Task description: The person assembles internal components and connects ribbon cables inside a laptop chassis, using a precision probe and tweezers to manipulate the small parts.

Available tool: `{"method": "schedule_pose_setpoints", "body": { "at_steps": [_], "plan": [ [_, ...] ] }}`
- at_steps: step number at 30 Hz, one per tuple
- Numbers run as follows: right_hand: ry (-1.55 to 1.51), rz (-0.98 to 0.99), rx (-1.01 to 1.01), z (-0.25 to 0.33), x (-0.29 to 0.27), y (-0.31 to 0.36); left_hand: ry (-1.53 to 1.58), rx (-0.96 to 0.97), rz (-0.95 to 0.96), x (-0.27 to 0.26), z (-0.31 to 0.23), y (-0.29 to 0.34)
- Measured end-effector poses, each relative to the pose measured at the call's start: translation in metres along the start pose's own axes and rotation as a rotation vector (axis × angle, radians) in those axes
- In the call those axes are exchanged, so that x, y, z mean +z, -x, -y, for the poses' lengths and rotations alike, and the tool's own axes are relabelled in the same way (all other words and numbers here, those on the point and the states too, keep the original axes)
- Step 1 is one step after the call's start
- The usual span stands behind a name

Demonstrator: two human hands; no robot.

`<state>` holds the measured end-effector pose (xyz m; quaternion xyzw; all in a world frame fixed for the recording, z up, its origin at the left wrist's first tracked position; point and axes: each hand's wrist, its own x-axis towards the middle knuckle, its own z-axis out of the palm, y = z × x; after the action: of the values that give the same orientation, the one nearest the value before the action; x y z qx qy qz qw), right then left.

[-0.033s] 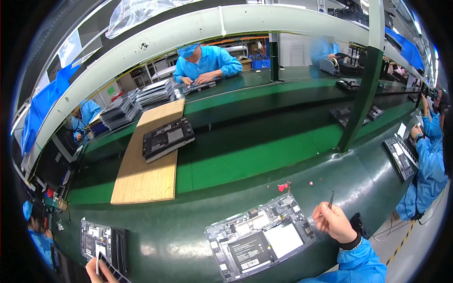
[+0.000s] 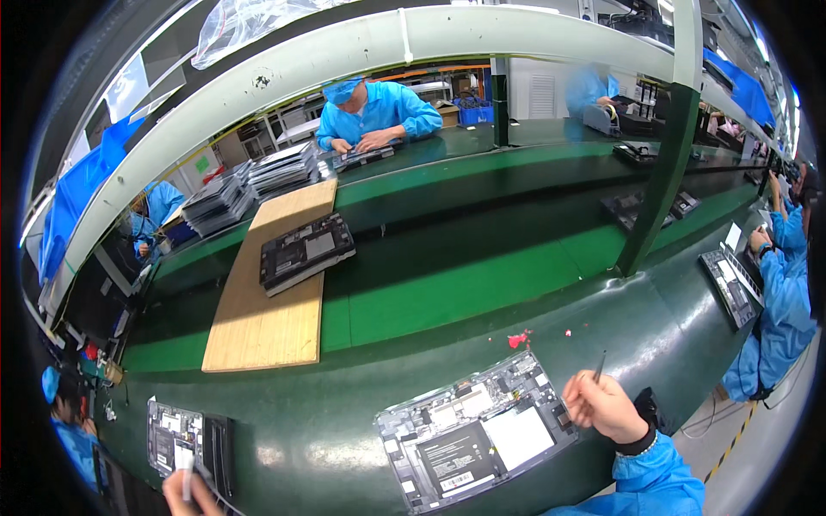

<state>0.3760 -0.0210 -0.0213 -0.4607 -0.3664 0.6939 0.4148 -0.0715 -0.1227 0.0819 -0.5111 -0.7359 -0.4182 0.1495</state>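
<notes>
Before me lies an open laptop base [image 2: 477, 434], its black battery, circuit boards and a large white rectangle exposed. My right hand [image 2: 607, 408] is just off its right edge, fingers pinched round a thin dark pen-like tool [image 2: 600, 365] that points upward; its exact kind is unclear. At the lower left, my left hand [image 2: 191, 497] is partly cut off by the picture's edge and blurred. Its fingers are closed on a small white strip [image 2: 183, 462]. That hand is over the near side of a smaller opened device [image 2: 172, 430], next to a dark stack [image 2: 218, 447].
Red scraps [image 2: 517, 340] lie beyond the laptop base. A wooden board [image 2: 267, 331] bridges the green channel, bearing another opened laptop base [image 2: 308, 254]. A green post [image 2: 658, 185] rises at right. Co-workers in blue [image 2: 383, 116] sit opposite and at both sides.
My left hand has shifted slightly, and the dark slotted piece at its fingers shows less clearly. My right hand has moved a little left, and its tool's tip is slightly lower.
</notes>
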Motion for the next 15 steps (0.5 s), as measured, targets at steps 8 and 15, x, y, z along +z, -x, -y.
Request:
{"method": "schedule_pose_setpoints", "body": {
  "at_steps": [8, 15],
  "plan": [
    [0.028, 0.48, -0.184, 0.002, 0.071, -0.026, 0.981, -0.421, 1.107, 0.133, -0.063, 0.065],
    [0.087, 0.252, -0.449, -0.033, 0.086, -0.029, 1.021, -0.302, 1.318, 0.178, -0.085, 0.066]
  ]
}}
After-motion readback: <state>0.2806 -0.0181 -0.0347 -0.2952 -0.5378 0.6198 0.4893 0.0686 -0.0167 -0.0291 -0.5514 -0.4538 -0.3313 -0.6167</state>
